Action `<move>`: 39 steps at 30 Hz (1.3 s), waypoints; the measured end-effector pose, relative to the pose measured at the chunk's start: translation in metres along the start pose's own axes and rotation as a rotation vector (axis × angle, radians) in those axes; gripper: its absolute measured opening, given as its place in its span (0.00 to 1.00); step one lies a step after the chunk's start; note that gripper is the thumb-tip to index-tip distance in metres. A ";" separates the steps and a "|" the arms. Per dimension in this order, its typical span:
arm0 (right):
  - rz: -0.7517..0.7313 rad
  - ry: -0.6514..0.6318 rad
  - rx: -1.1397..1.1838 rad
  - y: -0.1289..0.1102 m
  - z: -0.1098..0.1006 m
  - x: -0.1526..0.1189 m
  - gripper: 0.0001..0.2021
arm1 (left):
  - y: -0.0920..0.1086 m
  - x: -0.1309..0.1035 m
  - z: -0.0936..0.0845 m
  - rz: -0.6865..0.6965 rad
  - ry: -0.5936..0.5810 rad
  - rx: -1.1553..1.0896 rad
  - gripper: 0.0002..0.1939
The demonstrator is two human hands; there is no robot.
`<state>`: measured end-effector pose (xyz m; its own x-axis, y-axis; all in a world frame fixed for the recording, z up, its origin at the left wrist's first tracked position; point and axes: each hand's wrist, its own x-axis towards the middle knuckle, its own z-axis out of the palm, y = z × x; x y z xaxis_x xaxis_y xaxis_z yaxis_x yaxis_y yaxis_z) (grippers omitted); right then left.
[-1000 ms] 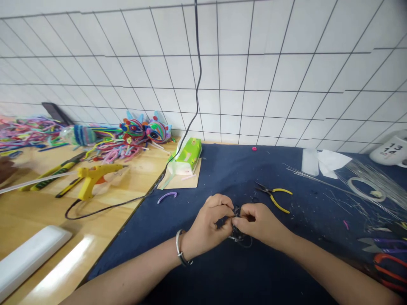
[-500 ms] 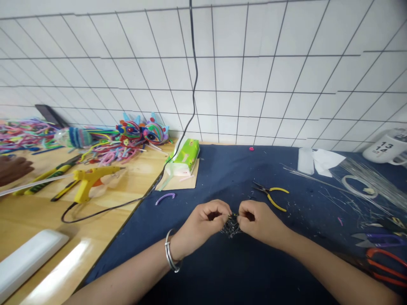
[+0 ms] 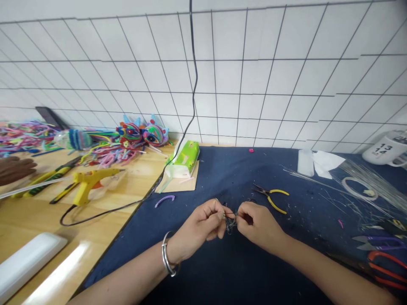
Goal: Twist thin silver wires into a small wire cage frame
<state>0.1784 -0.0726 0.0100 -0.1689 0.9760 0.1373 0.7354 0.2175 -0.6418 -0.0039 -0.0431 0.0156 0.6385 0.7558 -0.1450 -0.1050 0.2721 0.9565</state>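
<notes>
A small tangle of thin wire [image 3: 230,224] hangs between my two hands, over the dark blue cloth [image 3: 222,271]. My left hand [image 3: 206,220], with a silver bangle at its wrist, pinches the wire's left side, index finger reaching across toward the right. My right hand [image 3: 256,221] is closed at the wire's right edge, thumb and index finger pressed together. Its fingertips hide part of the wire. Just beyond my right hand lie yellow-handled pliers [image 3: 274,198], their jaws pointing left.
Left on the wood lie a yellow glue gun [image 3: 90,182], a cable and a white case [image 3: 32,262]. Another person's hand [image 3: 15,169] is at the left edge. Tissues [image 3: 186,156] stand behind; scissors [image 3: 381,242], loose wires and a mug [image 3: 383,149] are right.
My left hand's fingers have shifted, the index finger now stretching further right. The wire tangle has turned and looks smaller and less dark. My right hand has barely moved.
</notes>
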 end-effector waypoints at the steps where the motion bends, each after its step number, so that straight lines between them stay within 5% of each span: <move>1: 0.001 -0.002 0.019 -0.001 0.002 -0.001 0.07 | -0.001 0.000 0.001 -0.002 -0.018 -0.014 0.08; 10: 0.048 -0.109 0.166 -0.002 -0.001 -0.002 0.08 | -0.003 0.005 -0.004 -0.144 -0.143 -0.104 0.02; 13: 0.082 -0.205 0.287 -0.002 -0.006 0.000 0.08 | -0.002 0.006 -0.005 -0.033 -0.160 -0.127 0.08; 17: 0.060 -0.116 0.348 -0.006 -0.006 0.000 0.09 | -0.009 0.007 -0.004 0.129 -0.145 -0.110 0.11; 26: -0.135 -0.029 0.240 -0.013 0.019 -0.017 0.06 | -0.018 0.000 -0.005 0.612 0.200 0.610 0.15; 39: -0.268 -0.106 -0.091 -0.014 0.002 -0.016 0.06 | -0.009 0.009 -0.008 0.078 0.057 0.346 0.29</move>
<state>0.1693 -0.0912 0.0152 -0.4287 0.8787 0.2102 0.7105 0.4716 -0.5223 -0.0034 -0.0345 0.0038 0.5938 0.8013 -0.0732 0.1189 0.0027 0.9929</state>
